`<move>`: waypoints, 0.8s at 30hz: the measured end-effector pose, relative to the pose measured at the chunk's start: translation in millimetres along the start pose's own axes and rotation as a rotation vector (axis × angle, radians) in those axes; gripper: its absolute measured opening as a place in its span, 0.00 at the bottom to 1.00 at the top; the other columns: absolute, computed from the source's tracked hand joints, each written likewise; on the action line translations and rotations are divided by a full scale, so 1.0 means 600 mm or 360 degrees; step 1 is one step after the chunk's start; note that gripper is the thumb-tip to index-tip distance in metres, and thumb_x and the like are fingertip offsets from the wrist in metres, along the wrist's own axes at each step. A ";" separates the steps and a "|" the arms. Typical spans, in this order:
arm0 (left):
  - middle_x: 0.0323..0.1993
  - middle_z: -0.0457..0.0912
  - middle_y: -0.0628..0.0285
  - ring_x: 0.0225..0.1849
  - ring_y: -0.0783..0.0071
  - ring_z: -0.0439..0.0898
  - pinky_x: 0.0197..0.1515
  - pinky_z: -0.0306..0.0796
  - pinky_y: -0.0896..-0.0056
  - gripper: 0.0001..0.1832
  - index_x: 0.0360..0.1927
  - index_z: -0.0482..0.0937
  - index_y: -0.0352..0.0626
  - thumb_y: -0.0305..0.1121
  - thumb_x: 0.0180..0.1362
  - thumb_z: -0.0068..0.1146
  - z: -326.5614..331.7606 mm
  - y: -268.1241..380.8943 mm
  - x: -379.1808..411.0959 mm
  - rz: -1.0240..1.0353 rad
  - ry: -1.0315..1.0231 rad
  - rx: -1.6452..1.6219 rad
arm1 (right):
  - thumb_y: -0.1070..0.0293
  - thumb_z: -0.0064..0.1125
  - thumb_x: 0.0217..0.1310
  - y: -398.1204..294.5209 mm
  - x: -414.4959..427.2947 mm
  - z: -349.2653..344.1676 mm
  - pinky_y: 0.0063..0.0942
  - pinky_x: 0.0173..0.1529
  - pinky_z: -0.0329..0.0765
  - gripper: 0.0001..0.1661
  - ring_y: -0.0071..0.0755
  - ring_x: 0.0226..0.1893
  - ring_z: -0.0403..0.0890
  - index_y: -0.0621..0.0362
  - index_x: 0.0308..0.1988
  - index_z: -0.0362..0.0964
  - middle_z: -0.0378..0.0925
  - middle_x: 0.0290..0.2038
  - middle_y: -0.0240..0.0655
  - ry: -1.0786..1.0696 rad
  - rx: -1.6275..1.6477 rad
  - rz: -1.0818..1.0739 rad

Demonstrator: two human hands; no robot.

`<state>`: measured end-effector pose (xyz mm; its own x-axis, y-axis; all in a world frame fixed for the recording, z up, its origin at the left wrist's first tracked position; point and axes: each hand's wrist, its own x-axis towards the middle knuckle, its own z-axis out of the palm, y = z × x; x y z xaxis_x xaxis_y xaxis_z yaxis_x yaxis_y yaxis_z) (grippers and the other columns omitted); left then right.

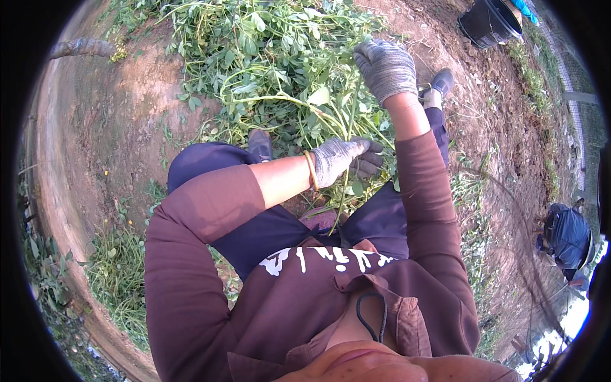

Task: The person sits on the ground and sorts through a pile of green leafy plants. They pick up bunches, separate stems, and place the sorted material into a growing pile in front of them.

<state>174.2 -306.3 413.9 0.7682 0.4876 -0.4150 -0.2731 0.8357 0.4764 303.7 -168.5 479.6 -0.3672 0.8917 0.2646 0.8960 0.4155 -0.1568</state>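
Note:
My left hand (346, 160), in a grey knitted glove with a yellow bangle at the wrist, is between my knees. Long green stems (344, 184) pass between its thumb and its half-stretched fingers. Farther out, my right hand (387, 69), gloved alike, has its fingers curled at the upper end of a green stem (353, 107); the fingertips are partly hidden. Beyond both hands spreads a heap of cut or pulled leafy plants (267, 57), with oval leaflets. A thicker pale stem (281, 97) branches out leftward from the left hand.
My shoes (260, 144) stand at the heap's near edge and right side. A black bucket (489, 24) is at the upper right. A dark blue bundle or bag (568, 236) lies far right. A branch or log (81, 48) shows at the upper left. Grass (119, 281) grows at lower left.

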 end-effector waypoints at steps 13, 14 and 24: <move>0.47 0.78 0.58 0.36 0.75 0.80 0.39 0.76 0.73 0.25 0.58 0.68 0.38 0.46 0.66 0.44 0.023 0.007 0.010 -0.0025 -0.0160 0.0141 | 0.63 0.62 0.54 0.054 -0.017 -0.143 0.29 0.33 0.77 0.09 0.37 0.26 0.82 0.57 0.33 0.80 0.81 0.26 0.39 0.1344 0.0674 0.0371; 0.48 0.77 0.58 0.36 0.75 0.80 0.41 0.76 0.72 0.26 0.59 0.67 0.39 0.47 0.66 0.44 0.023 0.008 0.013 -0.0026 -0.0181 0.0079 | 0.65 0.62 0.55 0.045 -0.031 -0.126 0.25 0.32 0.77 0.09 0.32 0.25 0.82 0.58 0.33 0.80 0.81 0.25 0.40 0.1171 0.0741 0.0425; 0.39 0.78 0.63 0.27 0.85 0.73 0.29 0.68 0.88 0.32 0.57 0.68 0.36 0.56 0.67 0.33 0.054 -0.002 0.015 -0.0229 -0.0338 0.0220 | 0.60 0.54 0.62 0.057 -0.187 -0.002 0.37 0.39 0.76 0.13 0.48 0.34 0.81 0.53 0.43 0.76 0.80 0.32 0.45 0.0346 0.0561 0.0707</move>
<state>200.2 -311.4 434.9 0.9014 0.2905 -0.3211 -0.0822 0.8429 0.5318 375.7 -254.7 445.6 0.1158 0.9519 0.2838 0.8016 0.0792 -0.5926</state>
